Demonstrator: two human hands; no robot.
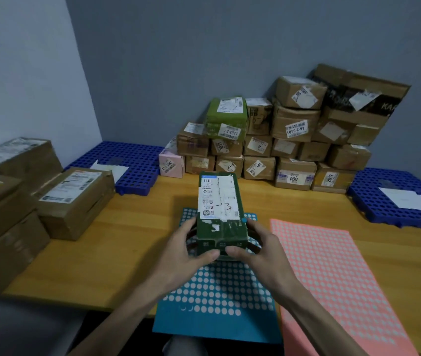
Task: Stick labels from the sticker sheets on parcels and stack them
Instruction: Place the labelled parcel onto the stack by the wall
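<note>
Head view: green parcel (219, 214) clamped between left hand (191, 249) and right hand (254, 249), seemingly above blue sticker sheet (217, 299).

Green parcel (219, 214) hides the upper part of the blue sticker sheet (217, 304). Fine print on its label (217, 196) is too blurry to read. Pink sticker sheet (332, 278) runs off the bottom edge.

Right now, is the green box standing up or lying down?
Lying down: the green box has its long labelled face up; left hand and right hand grip its near end.
</note>
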